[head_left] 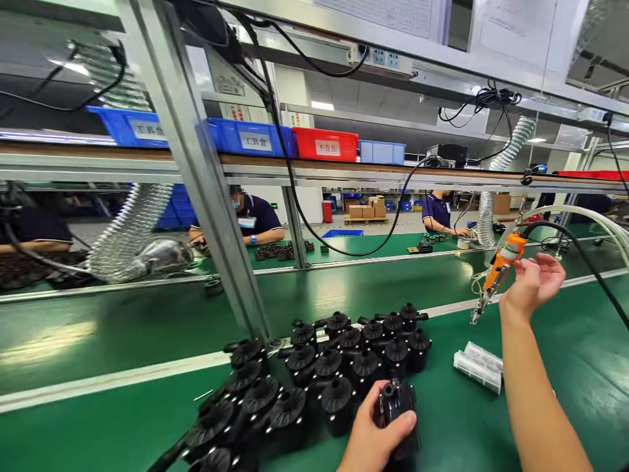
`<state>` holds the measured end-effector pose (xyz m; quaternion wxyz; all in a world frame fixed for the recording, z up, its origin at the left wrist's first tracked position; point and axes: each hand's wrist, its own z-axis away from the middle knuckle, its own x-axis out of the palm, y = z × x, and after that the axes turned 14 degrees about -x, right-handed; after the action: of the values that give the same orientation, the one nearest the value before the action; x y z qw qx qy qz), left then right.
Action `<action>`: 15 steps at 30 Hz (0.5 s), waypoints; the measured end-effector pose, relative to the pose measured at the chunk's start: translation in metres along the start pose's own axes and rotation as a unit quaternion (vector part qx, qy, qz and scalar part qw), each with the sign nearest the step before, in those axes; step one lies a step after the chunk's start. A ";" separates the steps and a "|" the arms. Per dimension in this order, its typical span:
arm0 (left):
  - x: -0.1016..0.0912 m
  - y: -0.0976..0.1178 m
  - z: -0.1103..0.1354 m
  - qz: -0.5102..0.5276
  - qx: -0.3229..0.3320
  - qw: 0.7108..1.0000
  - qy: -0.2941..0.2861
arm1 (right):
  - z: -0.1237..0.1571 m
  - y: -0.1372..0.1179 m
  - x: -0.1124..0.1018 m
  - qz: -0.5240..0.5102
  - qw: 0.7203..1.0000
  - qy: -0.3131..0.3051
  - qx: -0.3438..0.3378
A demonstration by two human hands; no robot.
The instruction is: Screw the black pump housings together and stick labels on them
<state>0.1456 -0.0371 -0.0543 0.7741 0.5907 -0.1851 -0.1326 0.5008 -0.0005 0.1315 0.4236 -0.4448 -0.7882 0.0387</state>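
My left hand [376, 429] is closed round a black plastic pump housing [398, 410] at the near edge of the green bench. Behind it stand several identical black pump housings [339, 367], packed in rows. My right hand [533, 283] is raised to the right with its fingers spread and curled, just beside an orange electric screwdriver [498, 270] that hangs tip-down from cables. The hand is close to the tool but does not grip it.
Two white ribbed blocks [479, 367] lie on the green mat [580, 367] beside my right forearm. A slanted metal post [206, 190] rises left of the housings. Blue and red bins [324, 144] line the shelf. People in dark shirts work across the line.
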 end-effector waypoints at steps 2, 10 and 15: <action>0.000 0.001 0.003 0.000 -0.024 0.998 -0.056 | 0.000 -0.004 0.001 -0.023 0.999 0.024 -0.004; -0.006 0.003 0.014 0.074 -0.057 0.988 -0.127 | -0.004 -0.020 0.003 -0.072 0.996 0.046 -0.009; -0.017 0.002 0.014 0.020 -0.088 0.970 -0.225 | -0.003 -0.026 0.004 -0.092 0.995 0.047 0.000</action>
<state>0.1241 -0.0415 -0.0516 0.7641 0.4715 -0.3537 -0.2622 0.4843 -0.0145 0.1472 0.4620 -0.3716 -0.8050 -0.0219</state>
